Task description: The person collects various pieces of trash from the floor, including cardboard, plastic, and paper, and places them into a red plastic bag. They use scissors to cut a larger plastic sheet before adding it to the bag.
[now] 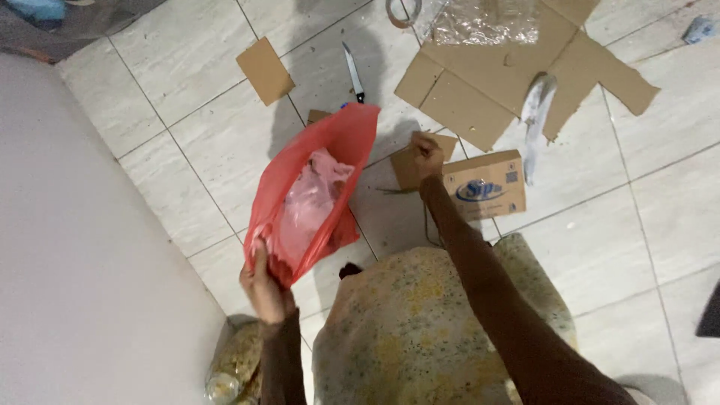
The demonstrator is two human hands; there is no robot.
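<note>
My left hand (264, 289) pinches the red bag (315, 191) by one edge; it could sag shut. My right hand (426, 154), fisted on a cardboard piece (405, 169), may miss the opening.

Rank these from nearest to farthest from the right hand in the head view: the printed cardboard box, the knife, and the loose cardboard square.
From the right hand:
1. Printed cardboard box, just to its right on the floor.
2. Knife, up and to the left on the tiles.
3. Loose cardboard square, farther left, beyond the knife.
</note>
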